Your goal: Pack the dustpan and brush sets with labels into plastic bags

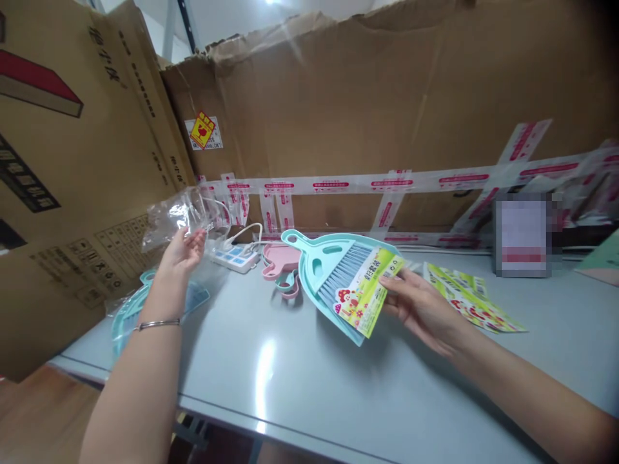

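My right hand (411,303) grips a mint-green dustpan (314,248) by its front edge, thumb on top. A matching brush with grey-blue bristles (351,267) lies in the pan, partly under a green and yellow printed card (370,293) that the thumb presses. The pan is tilted above the table, its handle pointing away to the left. On the left, my left hand (187,251) pinches a clear plastic bag (174,219), raised above the table. Beneath the left forearm lies another mint-green dustpan (126,316), partly hidden, with clear plastic around it.
Behind the held pan lie pink dustpan pieces (280,259) and a white power strip (236,256) with a cable. More printed cards (474,299) lie on the right of the grey table (300,386). Large cardboard boxes (338,96) wall off the back and left. A blurred upright item (522,235) stands back right.
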A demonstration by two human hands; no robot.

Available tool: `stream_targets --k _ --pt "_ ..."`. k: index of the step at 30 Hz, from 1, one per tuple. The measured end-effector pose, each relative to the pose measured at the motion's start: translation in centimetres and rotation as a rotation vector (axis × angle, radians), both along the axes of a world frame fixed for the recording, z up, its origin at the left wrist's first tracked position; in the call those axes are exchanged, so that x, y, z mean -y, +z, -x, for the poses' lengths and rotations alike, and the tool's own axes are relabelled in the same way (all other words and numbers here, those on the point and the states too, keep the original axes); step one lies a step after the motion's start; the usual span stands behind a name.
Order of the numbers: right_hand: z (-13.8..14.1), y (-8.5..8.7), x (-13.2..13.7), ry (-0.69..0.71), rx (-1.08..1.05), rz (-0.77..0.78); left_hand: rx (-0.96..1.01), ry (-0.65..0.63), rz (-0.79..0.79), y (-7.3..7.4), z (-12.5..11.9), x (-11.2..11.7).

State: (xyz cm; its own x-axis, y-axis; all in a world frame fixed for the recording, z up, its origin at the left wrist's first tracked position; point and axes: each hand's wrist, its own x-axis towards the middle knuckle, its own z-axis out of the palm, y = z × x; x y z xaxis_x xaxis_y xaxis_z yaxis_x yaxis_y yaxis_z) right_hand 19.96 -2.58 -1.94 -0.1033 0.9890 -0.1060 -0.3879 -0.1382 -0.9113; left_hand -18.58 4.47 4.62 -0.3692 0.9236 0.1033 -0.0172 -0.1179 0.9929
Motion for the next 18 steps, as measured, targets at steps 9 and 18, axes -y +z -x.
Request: stream_targets --k 9,18 --pt "-0.5 0.4 -0.1 0.132 -0.026 0.040 -0.109 -0.771 0.094 -2.5 -12.7 3.6" --pt "-8.5 0.3 -3.8 -0.024 0.477 -0.011 0.004 -0.679 -0.307 -3.8 -14.4 4.1"
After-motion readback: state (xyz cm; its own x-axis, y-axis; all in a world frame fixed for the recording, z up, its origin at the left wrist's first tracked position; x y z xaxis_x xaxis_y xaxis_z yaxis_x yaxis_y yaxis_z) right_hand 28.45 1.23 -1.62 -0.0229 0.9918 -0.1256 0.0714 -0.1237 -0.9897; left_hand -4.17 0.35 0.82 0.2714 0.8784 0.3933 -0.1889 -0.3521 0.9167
